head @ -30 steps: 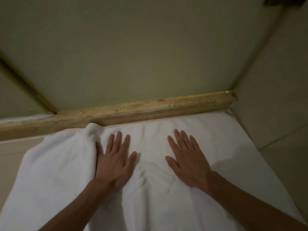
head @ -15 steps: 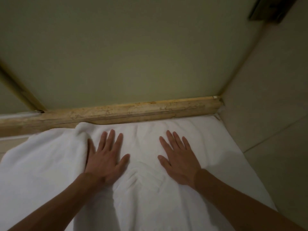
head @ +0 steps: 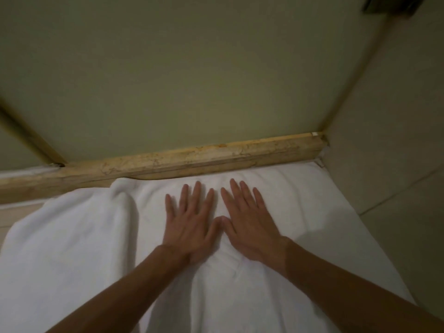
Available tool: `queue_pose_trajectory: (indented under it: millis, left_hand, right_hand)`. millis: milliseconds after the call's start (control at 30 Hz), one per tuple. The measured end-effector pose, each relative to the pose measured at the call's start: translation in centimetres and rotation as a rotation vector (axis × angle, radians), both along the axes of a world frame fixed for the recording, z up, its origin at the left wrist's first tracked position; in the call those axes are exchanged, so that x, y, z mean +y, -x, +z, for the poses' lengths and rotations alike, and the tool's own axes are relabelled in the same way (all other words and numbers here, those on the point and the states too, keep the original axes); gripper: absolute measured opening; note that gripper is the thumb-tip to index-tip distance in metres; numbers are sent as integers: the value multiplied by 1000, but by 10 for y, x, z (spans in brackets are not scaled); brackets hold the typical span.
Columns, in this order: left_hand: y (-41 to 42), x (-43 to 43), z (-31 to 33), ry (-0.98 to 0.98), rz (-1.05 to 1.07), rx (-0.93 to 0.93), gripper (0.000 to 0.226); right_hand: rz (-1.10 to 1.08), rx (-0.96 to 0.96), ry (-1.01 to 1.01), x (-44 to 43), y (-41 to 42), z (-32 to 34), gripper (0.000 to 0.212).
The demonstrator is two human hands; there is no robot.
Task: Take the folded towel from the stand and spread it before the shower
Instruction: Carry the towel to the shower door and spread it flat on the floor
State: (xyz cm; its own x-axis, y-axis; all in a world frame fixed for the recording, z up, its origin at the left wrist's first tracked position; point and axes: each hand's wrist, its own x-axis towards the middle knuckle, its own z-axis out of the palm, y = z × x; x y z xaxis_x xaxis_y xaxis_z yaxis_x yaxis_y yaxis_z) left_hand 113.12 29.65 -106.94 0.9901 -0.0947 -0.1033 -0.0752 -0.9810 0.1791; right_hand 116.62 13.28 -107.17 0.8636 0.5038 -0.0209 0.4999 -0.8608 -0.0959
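Both hands lie flat, palms down, fingers straight and a little spread. Neither grasps anything; they only press on the cloth. The left hand (head: 189, 227) and right hand (head: 249, 224) sit side by side with thumb tips touching or nearly so, and their fingertips point at the stone curb (head: 192, 157) and stop just short of it.

Under them the white towel (head: 72, 260) lies opened on the floor. Its far edge is tucked along the foot of the curb, and its long axis seems to run parallel to the curb.

The move to come likely turns on a raised ridge (head: 122, 195) of bunched cloth. It touches the curb at its far end and runs back away from it, just beside the left hand on its outer side. The left hand is the nearer one, so a sweep outward along the curb looks best for flattening it. The right hand's side already lies smooth.
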Motion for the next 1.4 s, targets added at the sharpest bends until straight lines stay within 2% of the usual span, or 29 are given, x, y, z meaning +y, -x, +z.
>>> queue_pose_trajectory:
  millis: [100, 433, 667, 800, 933, 1167, 1400]
  left_hand:
    - [-8, -5, -5, -44, -3, 12, 64]
    - [-3, 17, -9, -58, -8, -17, 68]
    - [18, 5, 10, -14, 116, 83, 68]
    - [65, -39, 19, 83, 92, 72, 68]
    - [114, -59, 15, 0, 33, 102, 69]
    - [135, -46, 8, -52, -2, 93, 69]
    - [146, -28, 5, -47, -8, 55, 66]
  right_hand:
    - [14, 6, 39, 8, -3, -5, 62]
    - [6, 19, 45, 5, -1, -4, 71]
    - [-1, 51, 71, 6, -2, -1, 64]
    - [-72, 71, -37, 6, 14, 12, 59]
    - [-76, 126, -158, -7, 60, 19, 60]
    - [-28, 114, 44, -21, 102, 9, 56]
    - [6, 93, 94, -28, 100, 9, 64]
